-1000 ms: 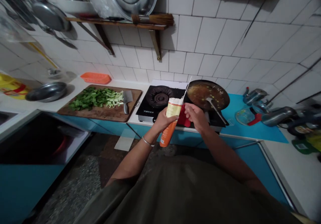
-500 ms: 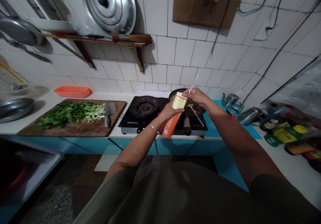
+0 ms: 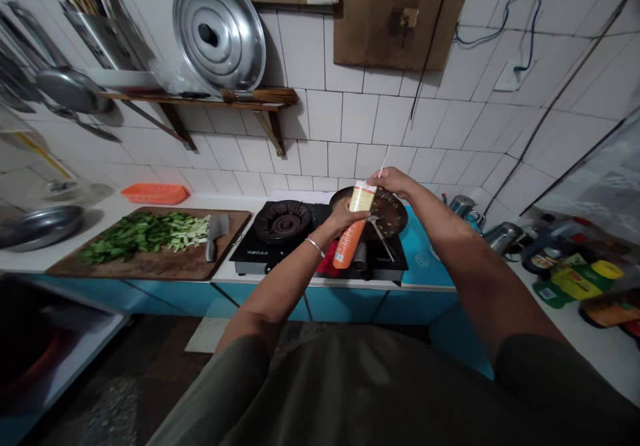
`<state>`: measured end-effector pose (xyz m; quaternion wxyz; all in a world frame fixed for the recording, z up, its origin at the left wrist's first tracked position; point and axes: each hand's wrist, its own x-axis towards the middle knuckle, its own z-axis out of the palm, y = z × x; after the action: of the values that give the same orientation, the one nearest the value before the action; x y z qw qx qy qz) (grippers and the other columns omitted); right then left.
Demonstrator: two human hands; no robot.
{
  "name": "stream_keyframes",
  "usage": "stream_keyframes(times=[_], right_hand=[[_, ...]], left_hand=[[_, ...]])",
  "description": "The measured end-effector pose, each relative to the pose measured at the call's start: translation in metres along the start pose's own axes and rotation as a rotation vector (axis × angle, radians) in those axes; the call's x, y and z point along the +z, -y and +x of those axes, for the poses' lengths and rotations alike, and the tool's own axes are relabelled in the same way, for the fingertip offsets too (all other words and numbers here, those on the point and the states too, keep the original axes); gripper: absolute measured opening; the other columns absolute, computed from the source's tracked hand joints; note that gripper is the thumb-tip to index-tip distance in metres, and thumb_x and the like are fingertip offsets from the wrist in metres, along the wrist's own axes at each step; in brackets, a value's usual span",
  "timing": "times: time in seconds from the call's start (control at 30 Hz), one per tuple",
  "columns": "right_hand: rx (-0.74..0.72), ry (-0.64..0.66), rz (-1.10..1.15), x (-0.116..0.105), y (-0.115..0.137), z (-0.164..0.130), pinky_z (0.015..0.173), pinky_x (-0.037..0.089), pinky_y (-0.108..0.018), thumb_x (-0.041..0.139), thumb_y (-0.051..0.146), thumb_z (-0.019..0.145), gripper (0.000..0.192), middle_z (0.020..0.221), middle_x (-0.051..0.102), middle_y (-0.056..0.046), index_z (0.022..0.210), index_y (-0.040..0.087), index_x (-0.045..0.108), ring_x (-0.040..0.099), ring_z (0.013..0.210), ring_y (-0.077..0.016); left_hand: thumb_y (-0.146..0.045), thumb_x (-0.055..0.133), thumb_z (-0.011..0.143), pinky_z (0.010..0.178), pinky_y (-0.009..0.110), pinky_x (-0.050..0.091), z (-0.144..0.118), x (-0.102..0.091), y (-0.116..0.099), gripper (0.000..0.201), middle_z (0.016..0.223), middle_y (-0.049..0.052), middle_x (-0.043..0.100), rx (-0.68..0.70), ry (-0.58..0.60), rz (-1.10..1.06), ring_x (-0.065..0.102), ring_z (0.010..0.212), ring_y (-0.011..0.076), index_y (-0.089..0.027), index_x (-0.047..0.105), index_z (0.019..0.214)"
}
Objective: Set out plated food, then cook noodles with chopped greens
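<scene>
My left hand [image 3: 346, 218] is wrapped round a tall orange-and-cream packet of dried noodles [image 3: 349, 243], held tilted in front of the stove. At its top end my right hand [image 3: 393, 183] is closed in a pinch, with thin pale noodle strands [image 3: 384, 161] sticking up from the fingers. Behind the packet, on the right burner, stands a dark frying pan [image 3: 395, 216] with some liquid and small bits in it. A metal spatula [image 3: 384, 239] leans in the pan. Something red [image 3: 327, 263] shows below my left hand, mostly hidden.
The left burner [image 3: 283, 223] of the gas stove holds no pan. Further left, a cutting board [image 3: 150, 267] bears chopped greens [image 3: 135, 233] and a cleaver [image 3: 216, 233]. An orange basket [image 3: 155, 194] stands behind it. Bottles [image 3: 580, 279] and metal pots [image 3: 503, 236] crowd the right counter.
The view has tilted up and shifted slightly, so more of the frying pan shows. Both hands keep their hold at the packet, which now stands a little more upright.
</scene>
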<state>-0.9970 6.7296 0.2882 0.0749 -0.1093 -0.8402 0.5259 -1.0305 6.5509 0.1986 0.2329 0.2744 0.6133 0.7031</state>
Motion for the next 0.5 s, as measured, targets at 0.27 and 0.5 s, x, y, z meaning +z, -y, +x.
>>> stream_keyframes(times=[0.27,0.5], right_hand=[[-0.037,0.07,-0.046,-0.024,0.0,0.014,0.044,0.022,-0.02,0.078,0.024,0.077,0.021,0.048,0.046,0.006,0.071,0.012,0.062,0.033,0.044,-0.0043],[-0.056,0.087,-0.012,-0.044,-0.007,0.029,0.041,0.018,-0.02,0.076,0.02,0.078,0.016,0.047,0.043,0.006,0.071,0.013,0.063,0.031,0.043,-0.0044]], left_hand=[[-0.033,0.09,0.052,0.077,0.031,0.051,0.016,0.008,0.003,0.055,0.084,0.003,0.069,-0.007,-0.062,0.06,0.061,0.072,0.0139,-0.013,0.063,0.096],[-0.026,0.089,0.053,0.073,0.03,0.05,0.025,0.024,-0.002,0.052,0.08,0.001,0.067,-0.014,-0.101,0.03,0.059,0.067,0.0117,-0.013,0.06,0.094]])
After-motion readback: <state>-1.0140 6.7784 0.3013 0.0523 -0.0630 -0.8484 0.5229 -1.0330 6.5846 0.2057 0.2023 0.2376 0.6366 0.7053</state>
